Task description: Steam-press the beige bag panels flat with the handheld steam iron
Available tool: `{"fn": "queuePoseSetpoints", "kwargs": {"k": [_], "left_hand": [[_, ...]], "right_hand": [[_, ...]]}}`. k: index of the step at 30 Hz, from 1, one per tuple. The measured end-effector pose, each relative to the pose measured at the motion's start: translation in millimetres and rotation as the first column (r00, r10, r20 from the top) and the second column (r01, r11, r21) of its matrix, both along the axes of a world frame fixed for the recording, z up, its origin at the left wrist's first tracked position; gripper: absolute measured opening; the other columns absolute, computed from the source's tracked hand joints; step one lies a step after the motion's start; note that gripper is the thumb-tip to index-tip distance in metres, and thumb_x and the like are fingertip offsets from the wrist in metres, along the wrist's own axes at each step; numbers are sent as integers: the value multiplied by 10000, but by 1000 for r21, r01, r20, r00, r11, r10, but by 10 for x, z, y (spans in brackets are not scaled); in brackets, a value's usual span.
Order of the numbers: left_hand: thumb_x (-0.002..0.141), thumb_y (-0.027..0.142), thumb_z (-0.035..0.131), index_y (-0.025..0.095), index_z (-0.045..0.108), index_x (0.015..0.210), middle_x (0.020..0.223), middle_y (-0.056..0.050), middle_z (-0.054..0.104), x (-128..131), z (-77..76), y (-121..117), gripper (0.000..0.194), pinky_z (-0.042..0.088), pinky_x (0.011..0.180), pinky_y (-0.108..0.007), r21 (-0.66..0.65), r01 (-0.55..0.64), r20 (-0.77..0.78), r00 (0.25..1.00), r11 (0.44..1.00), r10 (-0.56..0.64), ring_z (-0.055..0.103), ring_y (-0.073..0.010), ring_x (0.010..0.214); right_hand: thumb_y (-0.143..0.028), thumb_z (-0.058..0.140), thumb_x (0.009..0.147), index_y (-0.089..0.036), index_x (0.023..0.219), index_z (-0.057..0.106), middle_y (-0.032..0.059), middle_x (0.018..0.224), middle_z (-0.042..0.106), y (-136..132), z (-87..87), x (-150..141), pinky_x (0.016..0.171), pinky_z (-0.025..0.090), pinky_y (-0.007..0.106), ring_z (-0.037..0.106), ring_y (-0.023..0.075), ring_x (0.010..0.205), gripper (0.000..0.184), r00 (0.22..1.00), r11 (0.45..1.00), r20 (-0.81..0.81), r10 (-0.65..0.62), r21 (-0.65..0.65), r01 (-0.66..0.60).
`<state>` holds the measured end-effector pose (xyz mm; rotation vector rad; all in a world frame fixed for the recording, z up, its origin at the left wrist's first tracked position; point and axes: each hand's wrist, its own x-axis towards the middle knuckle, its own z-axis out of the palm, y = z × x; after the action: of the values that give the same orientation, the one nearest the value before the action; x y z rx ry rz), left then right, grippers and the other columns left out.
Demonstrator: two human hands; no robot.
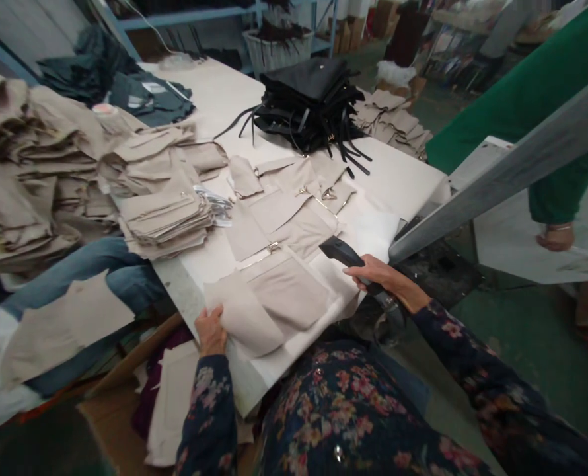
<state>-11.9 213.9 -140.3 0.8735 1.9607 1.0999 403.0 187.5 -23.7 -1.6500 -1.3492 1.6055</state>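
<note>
My left hand [211,332] pinches the left edge of a beige fabric piece [254,316] and curls it up over a second beige panel [291,291] at the front of the table. In my right hand [376,274] is a black handheld tool [342,251], with a slanted head and a handle running down through my fist. Its head points left, just above the table and right of the panel, apart from the fabric; its exact kind I cannot tell. Further back lie more flat beige pieces [274,215] with metal clasps [302,191].
A stack of cut beige pieces [165,221] and larger beige heaps [41,145] stand at left. Black strapped bags [306,99] are piled at the back. A grey metal beam [512,158] slants along the right, before a green-sleeved person [516,92]. A cardboard box [110,423] sits below left.
</note>
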Motion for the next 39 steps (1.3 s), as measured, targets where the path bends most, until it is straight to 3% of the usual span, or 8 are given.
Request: {"fn": "queuePoseSetpoints", "kwargs": {"k": [3,8,13,19,22,26,29,39], "left_hand": [[675,233,562,101,615,952,905,-116,627,-111,55,124,312,449,931,-472,-85,58,-239,968,995,-77,556,-321,1042],[795,360,565,79,492,1258,1222,-208,513,347,32,59,547,379,1007,-489,-90,310,-682,673,946,-286,442,-345,1199],[819,338,572,106,495,1243,1182,-202,505,713,-161,-118,490,464,863,-484,-306,262,-739,541,915,-402,500,-350,1099],[826,210,527,44,502,1269,1130,-212,535,560,-191,-176,474,447,941,-445,-305,248,-689,609,919,-393,524,-315,1098],[869,330,523,34,347,1417,1388,-280,385,882,-132,-270,647,327,1046,-553,-221,264,-797,506,939,-330,353,-380,1309],[932,349,421,138,349,1454,1538,-195,248,1512,-239,-412,568,164,1125,-582,-286,520,-783,358,805,-509,197,-343,1421],[932,350,421,181,347,1461,1561,-164,202,1750,-394,-484,559,135,1125,-602,-329,530,-756,348,782,-554,141,-339,1442],[926,324,439,195,312,1474,1575,-146,146,1738,-441,-505,576,108,1143,-579,-346,509,-770,326,788,-548,89,-306,1457]], "right_hand": [[-514,664,769,-150,567,547,4,420,518,-239,-78,110,392,371,225,459,111,361,433,999,993,1,-33,-109,33],[-502,659,771,-158,569,537,-8,427,521,-529,-296,67,384,379,225,467,115,361,417,1000,985,8,-29,-167,30],[-490,657,771,-167,552,505,-10,417,512,-588,-376,1,380,370,222,474,119,371,419,998,981,17,64,-186,-59],[-424,643,763,-166,570,514,-24,420,507,-559,-457,-10,377,353,215,463,114,369,347,987,960,-25,158,-230,-159],[-396,643,757,-168,590,511,-26,418,516,-514,-592,-43,375,354,213,473,121,371,312,979,946,-56,197,-251,-205],[-365,645,755,-171,591,497,-24,408,518,-378,-736,-98,366,363,215,476,123,362,294,977,940,-47,208,-266,-213],[-362,609,783,-177,587,479,-24,394,503,-209,-783,-75,354,363,219,463,122,347,299,981,945,-10,196,-267,-191],[-410,627,797,-164,656,504,-27,420,521,-89,-551,357,370,355,209,472,117,365,309,937,901,-81,339,-258,-349]]}}
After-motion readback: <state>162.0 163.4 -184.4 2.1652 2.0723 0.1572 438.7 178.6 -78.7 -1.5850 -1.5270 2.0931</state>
